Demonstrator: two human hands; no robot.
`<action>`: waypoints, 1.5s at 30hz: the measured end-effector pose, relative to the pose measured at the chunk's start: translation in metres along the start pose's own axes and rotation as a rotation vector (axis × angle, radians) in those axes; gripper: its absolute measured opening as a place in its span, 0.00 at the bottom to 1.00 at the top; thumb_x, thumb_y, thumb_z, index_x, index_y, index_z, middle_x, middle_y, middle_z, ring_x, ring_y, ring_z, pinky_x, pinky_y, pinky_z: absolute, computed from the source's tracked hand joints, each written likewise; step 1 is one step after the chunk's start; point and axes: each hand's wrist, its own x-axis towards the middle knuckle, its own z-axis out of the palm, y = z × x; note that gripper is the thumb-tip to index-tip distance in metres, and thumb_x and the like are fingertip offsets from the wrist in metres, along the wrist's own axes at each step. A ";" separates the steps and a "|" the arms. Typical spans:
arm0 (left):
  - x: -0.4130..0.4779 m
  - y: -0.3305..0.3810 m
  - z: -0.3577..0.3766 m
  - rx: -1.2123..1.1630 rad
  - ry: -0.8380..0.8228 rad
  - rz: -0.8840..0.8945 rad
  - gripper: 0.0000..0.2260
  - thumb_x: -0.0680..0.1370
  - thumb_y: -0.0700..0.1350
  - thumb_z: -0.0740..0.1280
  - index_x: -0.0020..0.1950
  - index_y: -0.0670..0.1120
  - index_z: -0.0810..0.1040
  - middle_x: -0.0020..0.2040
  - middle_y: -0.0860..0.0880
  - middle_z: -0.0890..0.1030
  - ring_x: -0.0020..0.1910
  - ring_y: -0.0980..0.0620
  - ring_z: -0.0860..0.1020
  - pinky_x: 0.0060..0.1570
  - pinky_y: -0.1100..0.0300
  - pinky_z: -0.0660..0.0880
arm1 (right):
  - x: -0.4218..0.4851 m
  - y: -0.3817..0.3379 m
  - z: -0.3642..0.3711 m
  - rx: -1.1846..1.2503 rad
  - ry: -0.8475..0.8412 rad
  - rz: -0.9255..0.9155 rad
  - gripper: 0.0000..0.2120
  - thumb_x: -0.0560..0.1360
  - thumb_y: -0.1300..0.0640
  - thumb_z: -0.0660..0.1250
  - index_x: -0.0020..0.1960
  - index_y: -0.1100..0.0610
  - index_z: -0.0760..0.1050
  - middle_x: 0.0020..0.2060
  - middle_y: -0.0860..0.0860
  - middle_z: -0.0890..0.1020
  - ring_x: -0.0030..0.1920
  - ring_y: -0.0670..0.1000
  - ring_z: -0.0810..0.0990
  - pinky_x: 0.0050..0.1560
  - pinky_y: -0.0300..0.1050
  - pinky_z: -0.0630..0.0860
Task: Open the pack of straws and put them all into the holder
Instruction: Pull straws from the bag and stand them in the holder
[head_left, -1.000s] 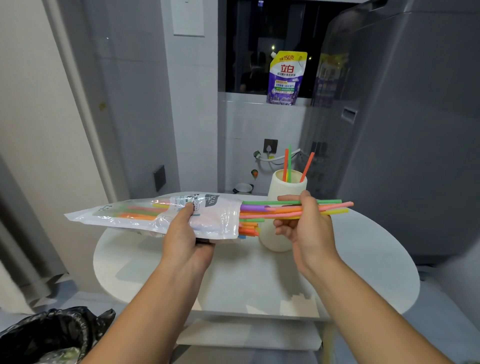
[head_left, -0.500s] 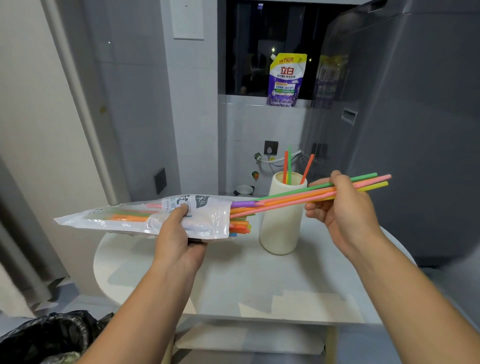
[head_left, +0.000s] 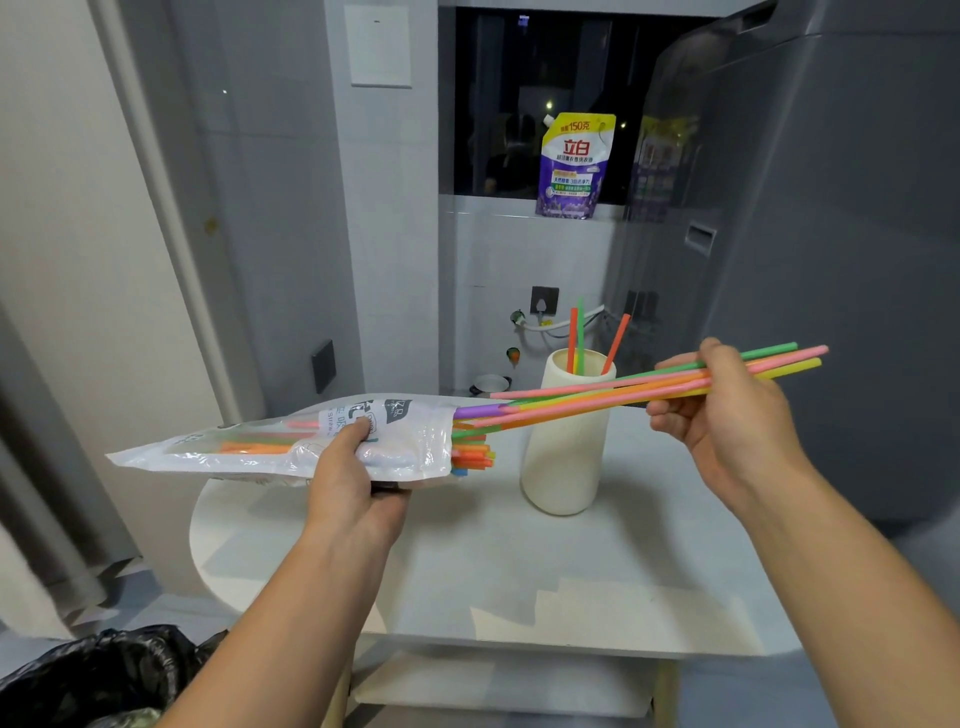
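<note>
The right hand (head_left: 727, 421) is closed in a pinch on a small bunch of straws (head_left: 597, 395), thumb on top and fingers curled beneath, near their far ends. The bunch, green, pink, orange and yellow, slopes down to the left from this hand, crosses in front of the upper part of the holder (head_left: 563, 457), and its lower ends reach the open mouth of the pack (head_left: 260, 447); whether those ends are inside the mouth or just outside it cannot be told. The left hand (head_left: 353, 478) grips the pack from below near its open end, thumb pressed on the printed top face, and holds it roughly level above the left part of the counter (head_left: 519, 571). More straws fill the clear pack, and a cluster of orange, green and blue straw tips (head_left: 472, 457) pokes out of its mouth, beside a purple one higher up. The holder is a tall cream cylinder standing upright on the white counter, between the two hands and behind the bunch. Three straws (head_left: 576, 338), two orange and one green, stand in it and rise above its rim. A lower shelf (head_left: 498, 680) shows under the counter. A black bin bag (head_left: 93, 675) sits at the lower left. A purple detergent pouch (head_left: 574, 166) stands on the window ledge behind, and a large grey appliance (head_left: 831, 260) fills the right side.
</note>
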 end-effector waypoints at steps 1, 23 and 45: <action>0.000 0.001 0.000 -0.001 0.002 0.002 0.16 0.81 0.39 0.67 0.69 0.46 0.77 0.50 0.48 0.86 0.42 0.51 0.85 0.28 0.58 0.81 | 0.001 -0.003 -0.001 -0.003 0.010 -0.007 0.19 0.83 0.52 0.58 0.42 0.62 0.79 0.27 0.56 0.81 0.25 0.50 0.79 0.26 0.41 0.77; 0.003 0.001 -0.002 0.016 -0.007 -0.020 0.13 0.81 0.39 0.68 0.65 0.46 0.78 0.52 0.49 0.86 0.46 0.51 0.85 0.40 0.54 0.82 | 0.030 -0.100 -0.024 -0.163 0.122 -0.167 0.18 0.81 0.54 0.55 0.39 0.60 0.76 0.30 0.55 0.78 0.22 0.47 0.77 0.24 0.38 0.76; -0.009 -0.026 -0.005 0.106 -0.074 -0.084 0.14 0.80 0.39 0.68 0.66 0.42 0.79 0.66 0.42 0.82 0.63 0.42 0.82 0.66 0.35 0.74 | 0.055 -0.161 0.024 -0.599 0.061 -0.330 0.17 0.78 0.54 0.56 0.45 0.66 0.78 0.35 0.62 0.81 0.24 0.54 0.80 0.22 0.40 0.76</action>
